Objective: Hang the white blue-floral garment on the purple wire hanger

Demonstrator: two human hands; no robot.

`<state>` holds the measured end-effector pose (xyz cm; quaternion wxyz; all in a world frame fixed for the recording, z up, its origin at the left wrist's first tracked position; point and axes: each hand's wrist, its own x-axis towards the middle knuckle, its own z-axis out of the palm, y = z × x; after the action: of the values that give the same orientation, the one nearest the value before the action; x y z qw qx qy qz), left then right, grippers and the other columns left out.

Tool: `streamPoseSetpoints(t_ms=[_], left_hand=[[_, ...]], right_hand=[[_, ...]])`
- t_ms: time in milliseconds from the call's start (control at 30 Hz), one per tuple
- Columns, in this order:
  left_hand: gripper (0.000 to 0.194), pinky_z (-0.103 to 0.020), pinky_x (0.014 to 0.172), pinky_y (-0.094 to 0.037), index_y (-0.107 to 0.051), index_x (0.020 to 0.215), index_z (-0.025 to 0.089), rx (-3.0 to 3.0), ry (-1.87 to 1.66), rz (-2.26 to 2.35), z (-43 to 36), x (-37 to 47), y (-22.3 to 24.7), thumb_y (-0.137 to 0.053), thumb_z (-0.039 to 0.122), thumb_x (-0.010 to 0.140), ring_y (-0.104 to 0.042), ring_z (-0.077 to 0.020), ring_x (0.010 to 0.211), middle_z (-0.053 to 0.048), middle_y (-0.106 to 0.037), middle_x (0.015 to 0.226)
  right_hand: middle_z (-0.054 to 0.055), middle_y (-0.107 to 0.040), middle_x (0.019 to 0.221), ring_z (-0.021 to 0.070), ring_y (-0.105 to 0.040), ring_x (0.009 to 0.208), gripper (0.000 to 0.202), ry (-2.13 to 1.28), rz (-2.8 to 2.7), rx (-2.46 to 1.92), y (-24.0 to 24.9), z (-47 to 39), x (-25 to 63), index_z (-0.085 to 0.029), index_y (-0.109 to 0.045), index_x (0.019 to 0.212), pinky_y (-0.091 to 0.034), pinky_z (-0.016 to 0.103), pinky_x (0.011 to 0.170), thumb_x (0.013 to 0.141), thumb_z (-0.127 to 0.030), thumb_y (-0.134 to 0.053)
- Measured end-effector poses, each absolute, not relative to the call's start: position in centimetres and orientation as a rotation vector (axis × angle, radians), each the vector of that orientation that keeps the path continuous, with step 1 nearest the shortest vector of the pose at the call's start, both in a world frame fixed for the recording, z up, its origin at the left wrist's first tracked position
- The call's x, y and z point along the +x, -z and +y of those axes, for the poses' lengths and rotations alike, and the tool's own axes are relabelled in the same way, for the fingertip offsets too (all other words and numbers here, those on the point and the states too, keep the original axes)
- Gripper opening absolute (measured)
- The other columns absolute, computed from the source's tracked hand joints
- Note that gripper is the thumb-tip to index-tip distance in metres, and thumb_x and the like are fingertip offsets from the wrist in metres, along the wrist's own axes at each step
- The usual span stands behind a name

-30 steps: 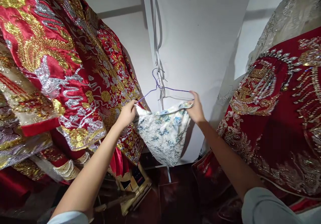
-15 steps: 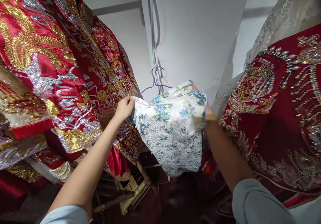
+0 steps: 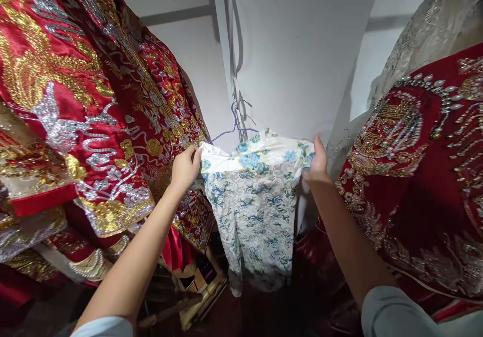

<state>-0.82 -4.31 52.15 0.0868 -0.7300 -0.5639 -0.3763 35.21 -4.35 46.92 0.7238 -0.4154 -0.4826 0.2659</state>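
A short white garment [image 3: 256,211] with blue flowers and touches of yellow hangs in front of me, its cloth crinkled. It is on a thin purple hanger [image 3: 236,125], whose hook and upper arms show above the cloth. At the garment's upper left corner, my left hand [image 3: 184,167] is closed, pinching the fabric between thumb and fingers. My right hand [image 3: 317,166] is at the upper right corner, thumb pointing up and fingers curled at the cloth's edge, partly hidden. Between the two hands the top edge is spread wide.
Red jackets [image 3: 151,105] with gold and silver embroidery hang close on the left. A beaded red dress [image 3: 400,176] stands on the right, beside sheer white lace [image 3: 422,35]. A white pole [image 3: 226,35] runs up the wall behind the hanger. Wooden pieces [image 3: 204,297] lie low down.
The garment's right side, folded up over my right hand before, now hangs down flatter and longer. My right hand has come into view at its edge. My left hand keeps its pinch.
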Motion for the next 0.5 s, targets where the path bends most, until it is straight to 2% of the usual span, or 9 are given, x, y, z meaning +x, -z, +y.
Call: streamPoseSetpoints(t_ms=[100,233,300,367,433,500], left_hand=[[0.032,-0.033,0.067,-0.038,-0.062,0.104,0.018,-2.014,0.956,-1.801,-4.2,-0.2,-53.0,-0.039,0.038,0.097,-0.064,-0.032,0.077,-0.014,-0.069,0.082],[0.025,-0.034,0.065,-0.038,-0.059,0.103,0.017,-2.1,0.938,-1.822,-3.9,-0.1,-51.8,-0.039,0.031,0.095,-0.063,-0.0307,0.071,-0.014,-0.067,0.081],[0.025,-0.032,0.063,-0.038,-0.057,0.099,0.018,-2.227,1.107,-1.746,-3.9,0.1,-50.3,-0.037,0.033,0.096,-0.06,-0.0268,0.067,-0.011,-0.065,0.078],[0.025,-0.031,0.064,-0.04,-0.057,0.093,0.019,-2.3,1.388,-1.704,-3.9,0.7,-48.7,-0.038,0.034,0.097,-0.058,-0.0231,0.068,-0.006,-0.062,0.074],[0.023,-0.031,0.069,-0.043,-0.058,0.088,0.018,-2.312,1.71,-1.741,-3.9,1.7,-47.4,-0.042,0.033,0.096,-0.058,-0.0212,0.075,-0.004,-0.062,0.077],[0.021,-0.033,0.077,-0.048,-0.061,0.092,0.017,-2.355,1.906,-1.811,-3.7,3.0,-46.5,-0.049,0.033,0.096,-0.06,-0.0202,0.084,-0.005,-0.065,0.09]], right_hand=[[0.013,-0.063,0.131,0.0323,-0.05,0.134,0.071,-0.61,-1.081,-0.87,-49.7,-3.4,34.9,-0.021,-0.058,0.134,-0.047,0.054,0.103,0.089,-0.073,-0.042],[0.012,-0.064,0.129,0.0287,-0.055,0.128,0.071,-0.749,-1.33,-0.774,-51.8,-6.1,31.0,-0.02,-0.055,0.137,-0.047,0.053,0.104,0.093,-0.072,-0.035],[0.01,-0.068,0.121,0.0284,-0.061,0.12,0.062,-0.917,-1.516,-0.743,-52.0,-8.9,29.2,-0.023,-0.061,0.13,-0.049,0.048,0.103,0.09,-0.068,-0.048],[0.009,-0.07,0.115,0.0283,-0.064,0.113,0.061,-1.186,-1.932,-0.588,-51.9,-11.5,28.3,-0.02,-0.067,0.124,-0.049,0.045,0.103,0.076,-0.058,-0.073],[0.008,-0.072,0.111,0.0275,-0.066,0.109,0.053,-1.328,-2.174,-0.401,-51.8,-13.0,28.2,-0.019,-0.071,0.115,-0.049,0.045,0.103,0.074,-0.051,-0.076],[0.008,-0.069,0.122,0.0278,-0.062,0.118,0.044,-1.153,-2.116,-0.466,-51.3,-13.0,28.4,-0.022,-0.069,0.118,-0.045,0.047,0.107,0.082,-0.047,-0.07]])
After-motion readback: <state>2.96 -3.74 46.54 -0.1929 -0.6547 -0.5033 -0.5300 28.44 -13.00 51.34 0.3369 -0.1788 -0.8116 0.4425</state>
